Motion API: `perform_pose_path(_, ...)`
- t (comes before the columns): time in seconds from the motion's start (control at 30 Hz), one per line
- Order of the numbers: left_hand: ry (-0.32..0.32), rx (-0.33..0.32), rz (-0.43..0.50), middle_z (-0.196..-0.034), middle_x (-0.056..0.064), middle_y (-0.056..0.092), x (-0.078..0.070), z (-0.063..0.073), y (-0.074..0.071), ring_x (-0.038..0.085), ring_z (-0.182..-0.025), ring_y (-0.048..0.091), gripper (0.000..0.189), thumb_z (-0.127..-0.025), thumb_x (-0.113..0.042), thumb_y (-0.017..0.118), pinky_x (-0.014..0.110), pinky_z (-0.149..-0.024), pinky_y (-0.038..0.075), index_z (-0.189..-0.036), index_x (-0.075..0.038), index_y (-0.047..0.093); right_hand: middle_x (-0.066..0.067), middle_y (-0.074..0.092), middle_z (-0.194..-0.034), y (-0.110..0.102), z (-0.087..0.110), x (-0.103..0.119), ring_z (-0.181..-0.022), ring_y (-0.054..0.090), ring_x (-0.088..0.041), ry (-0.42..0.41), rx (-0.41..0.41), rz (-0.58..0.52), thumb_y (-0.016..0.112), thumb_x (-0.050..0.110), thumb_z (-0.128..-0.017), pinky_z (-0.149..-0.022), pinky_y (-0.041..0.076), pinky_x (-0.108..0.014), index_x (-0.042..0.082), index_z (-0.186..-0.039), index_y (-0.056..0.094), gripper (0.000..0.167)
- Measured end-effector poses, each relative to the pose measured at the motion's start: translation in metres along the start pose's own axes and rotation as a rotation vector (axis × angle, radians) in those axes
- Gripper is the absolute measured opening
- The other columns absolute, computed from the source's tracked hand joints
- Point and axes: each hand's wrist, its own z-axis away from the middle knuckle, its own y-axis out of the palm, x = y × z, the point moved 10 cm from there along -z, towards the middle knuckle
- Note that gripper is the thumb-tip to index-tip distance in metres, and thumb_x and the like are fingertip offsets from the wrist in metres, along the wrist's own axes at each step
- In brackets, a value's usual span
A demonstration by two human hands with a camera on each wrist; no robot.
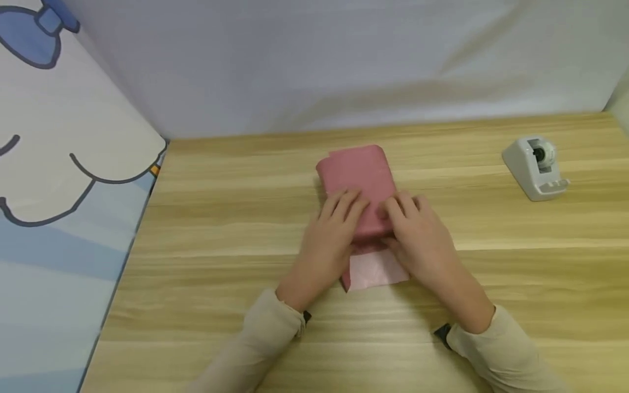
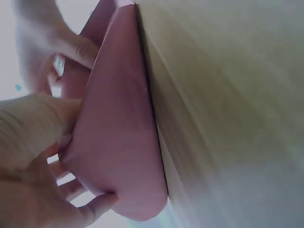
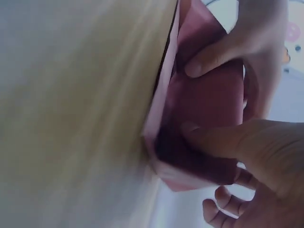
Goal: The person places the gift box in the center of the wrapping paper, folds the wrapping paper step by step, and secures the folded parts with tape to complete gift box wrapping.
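Observation:
A flat, box-shaped parcel in pink wrapping paper [image 1: 366, 169] lies on the wooden table between both hands. Its near end is folded partly inward, and a flap with a paler inner side [image 1: 377, 268] spreads toward the person. From the left side, the left hand [image 1: 330, 234] grips it, fingers over the top and thumb [image 3: 209, 61] on the folded near end. The right hand [image 1: 422, 240] holds the near right corner, fingers bent over the top edge. Its thumb [image 3: 213, 140] presses the paper of the end face. What the paper encloses is hidden.
A grey tape dispenser [image 1: 535, 169] with a roll of clear tape stands at the table's back right. Behind the table [image 1: 221, 218] hangs a pale cloth [image 1: 295, 65]. A panel with cartoon drawings [image 1: 59, 234] borders the left edge.

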Motion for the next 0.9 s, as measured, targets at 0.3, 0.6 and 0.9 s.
perform_pose_path(0.3,0.058,-0.012,-0.271,-0.147,0.005,0.049,-0.011,-0.008,-0.002,0.025,-0.122,0.05,0.074,-0.082,-0.009,0.085,0.032,-0.069,0.055,-0.144,-0.014,0.046,-0.014,0.063,-0.108,-0.015,0.018,0.042,-0.104,0.059,-0.034,-0.047,0.111,0.209,0.076,-0.001,-0.087,-0.083,0.054,-0.047,-0.001,-0.109,0.06,0.027)
perform_pose_path(0.6,0.1,0.021,-0.301,-0.144,0.008,0.047,-0.009,-0.01,-0.003,0.027,-0.12,0.047,0.079,-0.082,-0.011,0.086,0.034,-0.077,0.055,-0.147,-0.01,0.042,-0.019,0.06,-0.143,0.023,0.048,0.065,-0.133,0.059,-0.034,-0.135,0.245,0.059,0.075,-0.012,-0.071,-0.105,0.054,-0.047,-0.003,-0.145,0.056,0.078)
perform_pose_path(0.9,0.194,0.149,0.079,-0.155,0.01,0.046,0.001,-0.01,-0.018,0.03,-0.13,0.045,0.069,-0.087,-0.012,0.081,0.041,-0.107,0.05,-0.149,-0.011,0.052,-0.011,0.062,-0.132,0.029,0.048,0.063,-0.123,0.057,-0.032,-0.142,0.196,0.147,0.074,-0.006,-0.072,-0.093,0.057,-0.045,0.006,-0.139,0.064,0.069)
